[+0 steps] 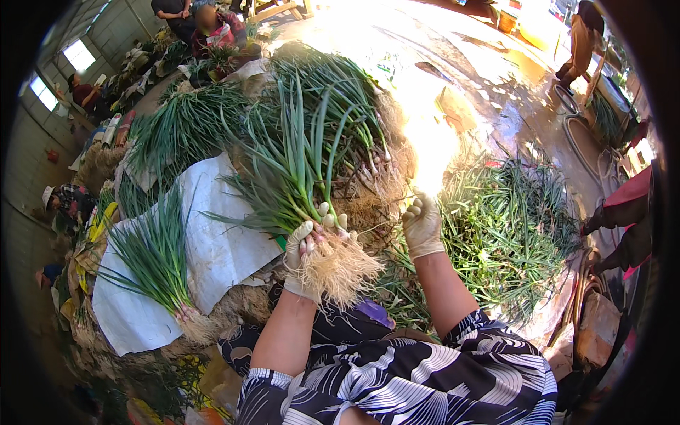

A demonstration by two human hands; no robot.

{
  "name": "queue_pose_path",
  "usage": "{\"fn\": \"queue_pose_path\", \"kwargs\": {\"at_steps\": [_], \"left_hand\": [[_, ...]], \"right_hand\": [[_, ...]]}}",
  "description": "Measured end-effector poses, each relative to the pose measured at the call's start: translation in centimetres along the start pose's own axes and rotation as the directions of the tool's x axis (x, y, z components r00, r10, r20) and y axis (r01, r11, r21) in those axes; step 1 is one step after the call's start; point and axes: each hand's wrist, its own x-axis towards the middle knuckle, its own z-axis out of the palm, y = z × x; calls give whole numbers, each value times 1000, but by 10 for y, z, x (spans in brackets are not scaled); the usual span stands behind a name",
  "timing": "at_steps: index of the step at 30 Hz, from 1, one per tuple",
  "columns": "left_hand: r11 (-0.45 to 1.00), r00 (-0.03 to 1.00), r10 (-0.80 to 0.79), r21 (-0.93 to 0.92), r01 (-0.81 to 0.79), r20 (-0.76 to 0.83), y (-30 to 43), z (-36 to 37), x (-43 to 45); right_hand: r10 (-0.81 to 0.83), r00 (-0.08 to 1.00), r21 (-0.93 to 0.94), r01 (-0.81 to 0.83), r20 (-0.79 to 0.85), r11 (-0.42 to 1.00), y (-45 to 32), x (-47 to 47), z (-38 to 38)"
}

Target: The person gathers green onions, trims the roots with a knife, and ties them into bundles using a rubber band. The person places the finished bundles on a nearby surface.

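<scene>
My left hand (298,255), in a pale glove, is closed around a bunch of green garlic plants (303,199) near their bulbs. The green leaves point up and away, and the tan roots hang towards me. My right hand (422,226), gloved too, is raised to the right of the bunch with its fingers curled. A thin strand lies between it and the roots; glare hides whether the fingertips pinch it. Another bunch of green garlic (154,255) lies on a white sheet (212,212) to the left. Beyond my left hand is a large pile of the same plants (329,101).
Loose green leaves and stalks (499,223) are heaped on the right. A further pile of plants (186,125) stands at the upper left. Several people sit or stand around the edges. Bricks (597,329) lie at the lower right, and strong sunlight washes out the floor ahead.
</scene>
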Motion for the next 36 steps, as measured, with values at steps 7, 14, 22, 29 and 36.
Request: {"fn": "queue_pose_path", "kwargs": {"at_steps": [7, 14, 22, 29, 36], "left_hand": [[997, 997, 76, -2, -76, 29, 6, -25, -5], [992, 989, 121, 35, -119, -79, 5, -14, -28], [981, 985, 163, 119, -155, -61, 8, -26, -30], [998, 995, 24, -60, -18, 101, 8, -30, -37], [995, 992, 92, -38, -88, 90, 5, -29, -29]], "right_hand": [[685, 719, -819, 321, -115, -475, 5, -21, 5], [681, 438, -408, -567, 588, 716, 85, -8, 73], [666, 548, -822, 73, 506, 565, 61, -25, 53], [1, 953, -838, 267, 304, 475, 53, -4, 32], [682, 705, -628, 445, -195, -639, 2, -19, -4]]}}
